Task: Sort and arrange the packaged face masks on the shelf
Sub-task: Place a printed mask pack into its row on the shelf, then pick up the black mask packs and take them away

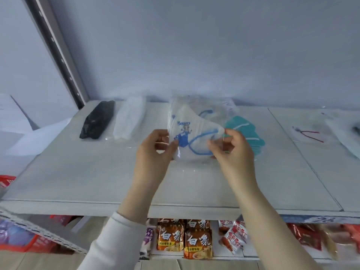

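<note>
Bare shelf (97, 172) lies between the masks and its front edge. Left hand (155, 151) and right hand (231, 147) pinch opposite edges of the white printed mask packet (192, 137), held above it.

Left arm (137, 193): white long sleeve (115, 244), smooth fabric, cuff (127, 220) finished with a narrow seam. Right forearm (261, 211): bare. Left hand (153, 152), right hand (232, 149): bare.

From my held pack (194, 133), first pack (97, 121) and second pack (129, 117) lie at ten o'clock on the shelf (78, 172), third pack (251, 133) at three.
</note>
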The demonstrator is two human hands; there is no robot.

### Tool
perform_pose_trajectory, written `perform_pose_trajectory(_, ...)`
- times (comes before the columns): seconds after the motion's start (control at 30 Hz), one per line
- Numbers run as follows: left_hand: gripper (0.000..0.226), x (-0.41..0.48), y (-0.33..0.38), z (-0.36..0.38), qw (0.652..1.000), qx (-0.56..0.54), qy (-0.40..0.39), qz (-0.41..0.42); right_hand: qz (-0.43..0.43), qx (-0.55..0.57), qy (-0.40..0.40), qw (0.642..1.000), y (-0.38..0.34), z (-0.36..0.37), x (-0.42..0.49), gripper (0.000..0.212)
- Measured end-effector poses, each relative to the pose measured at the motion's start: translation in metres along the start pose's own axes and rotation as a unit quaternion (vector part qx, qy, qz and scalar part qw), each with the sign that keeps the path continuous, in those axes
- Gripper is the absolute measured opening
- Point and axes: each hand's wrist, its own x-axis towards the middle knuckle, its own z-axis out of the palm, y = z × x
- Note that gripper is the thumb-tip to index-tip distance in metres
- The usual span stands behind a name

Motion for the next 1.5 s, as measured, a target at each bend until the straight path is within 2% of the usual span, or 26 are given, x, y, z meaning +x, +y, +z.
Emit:
perform_pose_trajectory(0.07,0.013,0.030,0.004,0.009,0.999,0.025,-0.002,-0.035,-0.011,-0.037,0.011,0.999,-0.007,0.006,0.029,0.038)
perform_pose_trajectory(0.13,0.018,0.051,-0.001,0.019,0.996,0.049,-0.033,-0.068,-0.006,-0.133,0.001,0.991,-0.005,0.009,0.048,0.039)
perform_pose_trajectory(0.2,0.027,0.061,-0.008,0.029,0.992,0.079,-0.052,-0.089,0.001,-0.265,-0.011,0.964,0.003,0.012,0.058,0.036)
perform_pose_trajectory(0.27,0.022,0.062,-0.013,0.034,0.983,0.151,-0.061,-0.087,0.003,-0.364,-0.026,0.931,0.011,0.013,0.061,0.035)
perform_pose_trajectory(0.47,0.024,0.062,-0.022,0.041,0.953,0.263,-0.107,-0.101,-0.018,-0.473,-0.058,0.879,0.019,0.016,0.063,0.034)
perform_pose_trajectory(0.53,0.037,0.062,-0.020,0.040,0.945,0.290,-0.115,-0.102,-0.032,-0.481,-0.054,0.875,0.019,0.014,0.061,0.038)
perform_pose_trajectory(0.6,0.051,0.058,-0.014,0.038,0.929,0.353,-0.089,-0.074,-0.053,-0.447,-0.022,0.893,0.018,0.007,0.057,0.041)
perform_pose_trajectory(0.67,0.052,0.050,-0.001,0.040,0.926,0.376,-0.026,0.007,-0.103,-0.393,0.058,0.912,0.023,-0.008,0.055,0.036)
perform_pose_trajectory(0.73,0.045,0.043,0.018,0.056,0.940,0.322,0.008,0.113,-0.117,-0.362,0.106,0.919,0.029,-0.032,0.055,0.032)
perform_pose_trajectory(0.8,0.037,0.039,0.036,0.088,0.937,0.290,-0.022,0.192,-0.099,-0.360,0.104,0.922,0.040,-0.061,0.058,0.030)
perform_pose_trajectory(0.93,0.036,0.018,0.068,0.174,0.913,0.276,-0.116,0.276,-0.055,-0.399,0.101,0.910,0.071,-0.131,0.066,0.026)
perform_pose_trajectory(1.03,0.038,-0.007,0.088,0.246,0.884,0.303,-0.219,0.281,-0.032,-0.448,0.093,0.888,0.099,-0.199,0.069,0.026)
perform_pose_trajectory(1.1,0.042,-0.027,0.099,0.297,0.863,0.330,-0.250,0.291,-0.020,-0.472,0.094,0.877,0.120,-0.250,0.068,0.027)
perform_pose_trajectory(1.2,0.043,-0.061,0.117,0.369,0.854,0.332,-0.293,0.274,0.027,-0.484,0.072,0.872,0.151,-0.331,0.064,0.035)
perform_pose_trajectory(1.37,0.044,-0.102,0.141,0.466,0.839,0.328,-0.340,0.270,0.084,-0.449,0.055,0.888,0.198,-0.449,0.053,0.043)
perform_pose_trajectory(1.5,0.050,-0.104,0.155,0.520,0.826,0.338,-0.361,0.271,0.124,-0.406,0.027,0.905,0.230,-0.505,0.059,0.054)
